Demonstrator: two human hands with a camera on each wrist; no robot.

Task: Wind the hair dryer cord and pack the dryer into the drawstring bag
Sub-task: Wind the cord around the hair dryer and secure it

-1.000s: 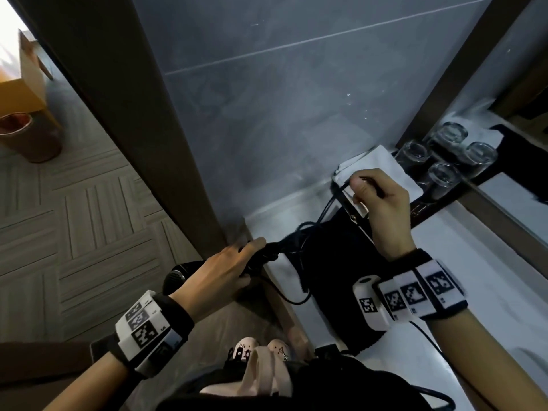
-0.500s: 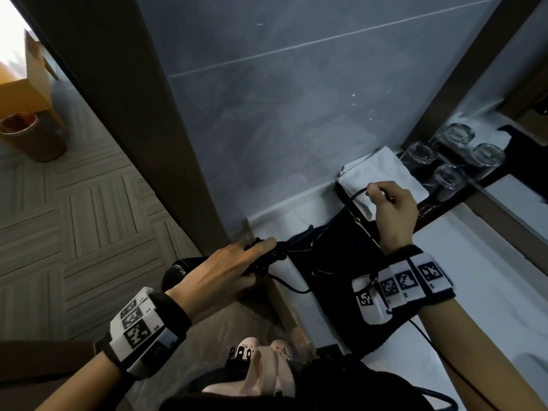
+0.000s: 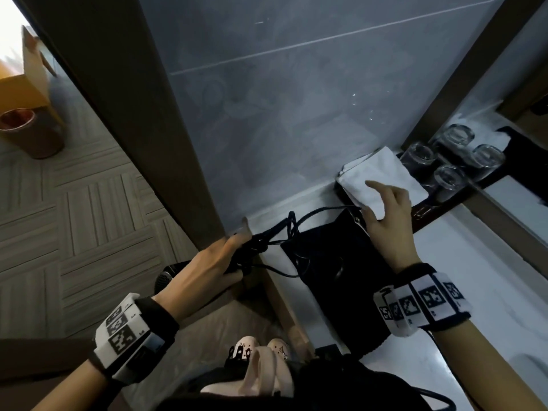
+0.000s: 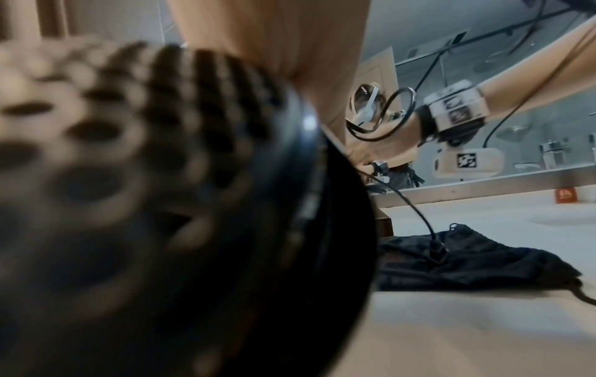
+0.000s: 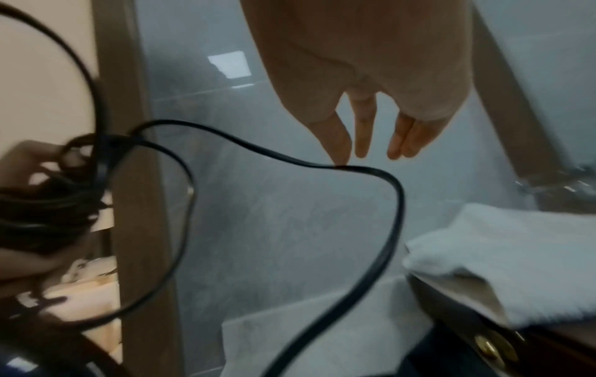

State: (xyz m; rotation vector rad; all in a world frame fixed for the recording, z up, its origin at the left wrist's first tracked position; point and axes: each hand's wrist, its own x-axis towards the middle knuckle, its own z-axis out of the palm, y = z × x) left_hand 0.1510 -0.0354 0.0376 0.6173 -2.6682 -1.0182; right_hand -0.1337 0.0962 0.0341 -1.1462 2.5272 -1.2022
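The hair dryer [image 3: 170,275] sits in the left hand [image 3: 207,262], whose fingers curl round the handle and the turns of cord [image 3: 311,215] already bunched there; the barrel points back past the wrist, off the counter edge, with its perforated rear grille filling the left wrist view. From that grip the loose cord runs forward and to the right, rising in a slack loop toward the right hand [image 3: 388,212], so its long axis lies roughly along the line between the two hands. The right hand is released, fingers spread and relaxed, with the cord only brushing the tip of one finger [image 5: 338,155] (no pinch shows in the right wrist view). The next loop, as I judge it, turns on that hand retaking the strand just under its fingertips and carrying it back toward the left, which is the nearer hand to the bundle.

The drawstring bag [image 3: 341,286] lies flat and dark on the pale counter [image 3: 489,292], just to the right of the left grip and below the right wrist, its mouth not clearly visible. Beyond the right hand lie a folded white towel [image 3: 382,176] and upturned glasses [image 3: 450,176] on a dark tray, against a grey tiled wall. Further left of the dryer a wooden door frame opens onto patterned flooring.
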